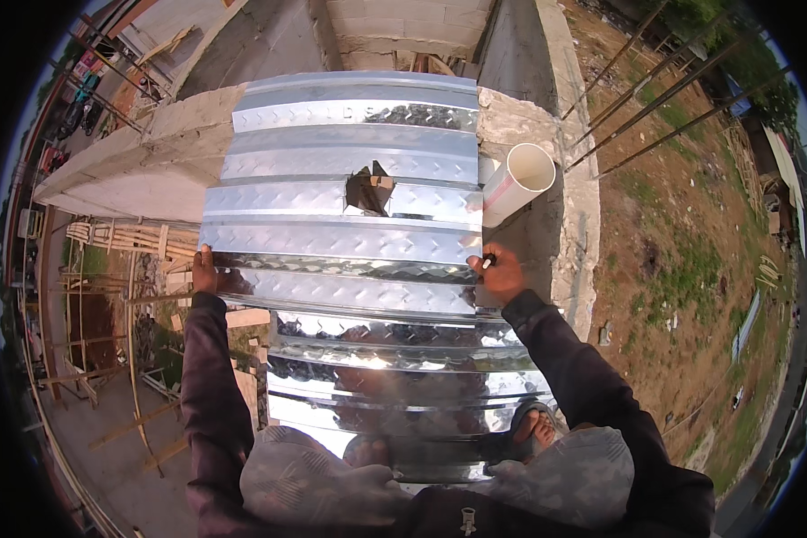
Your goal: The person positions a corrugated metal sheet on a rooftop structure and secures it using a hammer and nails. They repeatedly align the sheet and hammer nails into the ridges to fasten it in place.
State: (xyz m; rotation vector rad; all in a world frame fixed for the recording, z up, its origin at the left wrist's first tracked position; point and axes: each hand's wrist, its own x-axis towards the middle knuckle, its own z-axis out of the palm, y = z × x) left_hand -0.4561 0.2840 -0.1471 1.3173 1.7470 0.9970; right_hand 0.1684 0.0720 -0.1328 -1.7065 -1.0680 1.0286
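A shiny ribbed metal decking sheet [350, 238] lies in front of me, with a jagged hole cut through it right of its middle. My left hand [204, 271] is closed on the sheet's left edge, near its front corner. At the opposite edge, my right hand [504, 273] is closed around a small dark pen-like thing [489, 261] with a white end; its exact kind is unclear. The fingers of that hand meet the sheet's right edge. Under the front of this sheet another ribbed metal sheet [403, 368] extends toward me, and my feet rest on it.
A wide white plastic pipe [518, 179] stands beside the sheet's right edge, within rough concrete walls [574, 233]. Steel bars [663, 85] jut out at the upper right. Ground lies far below on both sides, with bamboo scaffolding [134, 359] at left.
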